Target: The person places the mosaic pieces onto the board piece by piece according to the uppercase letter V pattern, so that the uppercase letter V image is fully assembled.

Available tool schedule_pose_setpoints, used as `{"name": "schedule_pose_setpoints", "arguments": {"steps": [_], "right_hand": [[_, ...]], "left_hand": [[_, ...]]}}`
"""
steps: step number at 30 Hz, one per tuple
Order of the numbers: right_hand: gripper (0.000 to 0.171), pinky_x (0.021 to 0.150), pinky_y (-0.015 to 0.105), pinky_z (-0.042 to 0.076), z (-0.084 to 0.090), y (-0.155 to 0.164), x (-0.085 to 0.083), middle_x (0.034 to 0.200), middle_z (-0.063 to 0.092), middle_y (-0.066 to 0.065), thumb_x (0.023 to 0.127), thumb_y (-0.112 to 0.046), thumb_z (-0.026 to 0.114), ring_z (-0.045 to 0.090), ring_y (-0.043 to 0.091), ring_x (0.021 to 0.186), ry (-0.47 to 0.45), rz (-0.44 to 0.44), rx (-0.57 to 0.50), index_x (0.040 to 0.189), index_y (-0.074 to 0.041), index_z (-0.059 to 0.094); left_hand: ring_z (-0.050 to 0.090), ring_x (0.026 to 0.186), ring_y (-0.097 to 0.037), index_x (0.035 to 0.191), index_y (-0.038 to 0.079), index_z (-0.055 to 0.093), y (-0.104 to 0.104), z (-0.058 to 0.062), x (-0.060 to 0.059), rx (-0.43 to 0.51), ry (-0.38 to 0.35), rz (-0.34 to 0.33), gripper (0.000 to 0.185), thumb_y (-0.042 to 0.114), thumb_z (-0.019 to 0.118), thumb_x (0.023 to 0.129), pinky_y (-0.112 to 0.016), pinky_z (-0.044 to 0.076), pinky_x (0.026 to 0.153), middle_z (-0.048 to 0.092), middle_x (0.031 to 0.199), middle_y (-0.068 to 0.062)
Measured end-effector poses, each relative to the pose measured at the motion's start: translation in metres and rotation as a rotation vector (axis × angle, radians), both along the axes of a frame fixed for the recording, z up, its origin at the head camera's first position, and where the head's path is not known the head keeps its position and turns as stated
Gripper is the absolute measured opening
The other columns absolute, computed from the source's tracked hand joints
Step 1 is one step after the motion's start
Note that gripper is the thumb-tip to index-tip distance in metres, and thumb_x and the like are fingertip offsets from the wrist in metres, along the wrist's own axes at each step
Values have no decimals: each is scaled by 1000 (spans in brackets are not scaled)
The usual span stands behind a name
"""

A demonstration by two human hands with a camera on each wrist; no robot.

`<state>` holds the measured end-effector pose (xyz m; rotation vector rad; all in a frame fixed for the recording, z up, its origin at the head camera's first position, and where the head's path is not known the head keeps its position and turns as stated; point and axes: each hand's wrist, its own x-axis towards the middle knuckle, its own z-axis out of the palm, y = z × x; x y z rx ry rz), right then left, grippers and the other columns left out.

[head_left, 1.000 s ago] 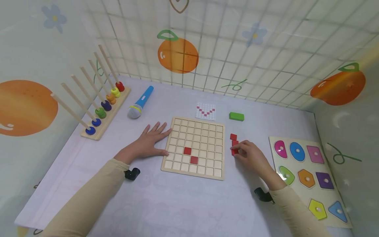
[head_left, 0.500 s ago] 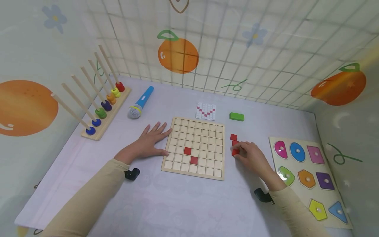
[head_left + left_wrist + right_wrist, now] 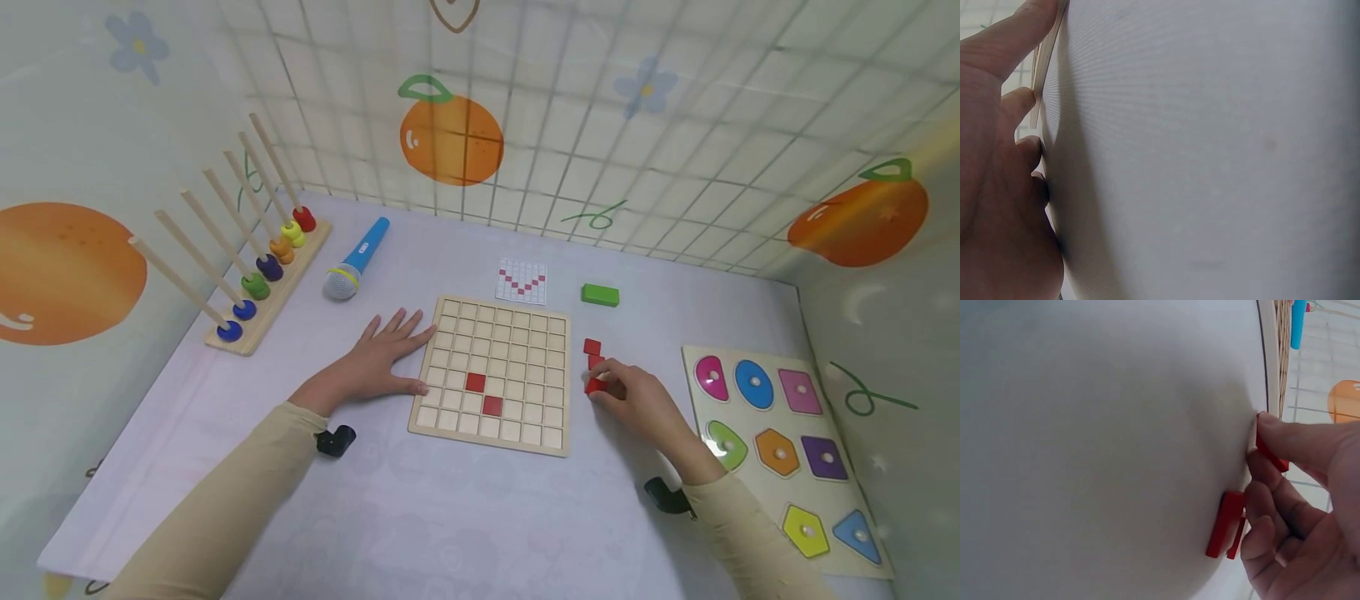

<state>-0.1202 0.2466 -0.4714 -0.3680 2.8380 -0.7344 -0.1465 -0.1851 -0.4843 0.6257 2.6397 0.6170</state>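
My left hand (image 3: 381, 360) lies flat with fingers spread, thumb and a fingertip at the left edge of the wooden grid board (image 3: 488, 437). Two red squares, an upper one (image 3: 475, 382) and a lower one (image 3: 492, 406), sit diagonally in the board's cells. Right of the board, my right hand (image 3: 633, 398) pinches a red tile (image 3: 1270, 450) between thumb and index finger, tilted up in the right wrist view. Other red tiles (image 3: 1226, 524) lie beside the curled fingers; the farthest red tile (image 3: 592, 346) rests just beyond them in the head view.
Behind the board lie a pattern card (image 3: 521, 281) with a red V and a green block (image 3: 600, 295). A blue microphone (image 3: 357, 259) and a peg stand with coloured rings (image 3: 262, 321) are at left. A shape puzzle board (image 3: 757, 504) lies at right.
The red tile at my right fingertips has tilted up slightly, and the fingers have shifted a little. My left hand has stayed in place.
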Motion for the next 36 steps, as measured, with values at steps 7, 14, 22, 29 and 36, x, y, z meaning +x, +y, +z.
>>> {"name": "schedule_pose_setpoints", "arguments": {"steps": [7, 14, 22, 29, 36], "right_hand": [[29, 77, 37, 59, 2, 0, 2, 97, 72, 4, 89, -12, 79, 64, 20, 82, -4, -6, -18, 116, -17, 68], [31, 75, 35, 58, 5, -2, 1, 103, 73, 8, 92, -8, 75, 61, 20, 82, 6, 2, -59, 121, -17, 69], [29, 69, 30, 55, 6, -12, -1, 101, 72, 3, 92, -9, 74, 59, 18, 79, 31, 14, -94, 120, -15, 69], [25, 74, 34, 56, 12, -26, -3, 92, 70, 0, 93, -10, 74, 61, 18, 83, 56, 39, -124, 117, -15, 70], [22, 75, 35, 56, 12, -41, -4, 90, 71, -2, 91, -10, 77, 61, 18, 82, 59, 47, -185, 111, -16, 68]], "left_hand": [[-8, 156, -32, 163, 22, 24, 1, 2, 1, 0, 4, -1, 100, 61, 73, 85, -53, -13, 123, 4, 171, -8], [-8, 156, -32, 163, 22, 24, 1, 2, 1, 3, 1, 4, 100, 61, 73, 85, -53, -13, 123, 5, 171, -8], [-8, 156, -32, 163, 22, 23, 0, 1, 1, 1, 2, -3, 100, 61, 73, 85, -54, -13, 123, 4, 171, -8], [-7, 156, -32, 163, 23, 23, 0, 1, 0, -4, 2, -4, 100, 62, 73, 85, -53, -12, 123, 5, 171, -8], [-8, 156, -32, 163, 23, 23, 0, 1, 0, -11, 0, -1, 101, 63, 72, 85, -53, -12, 123, 4, 171, -8]]}}
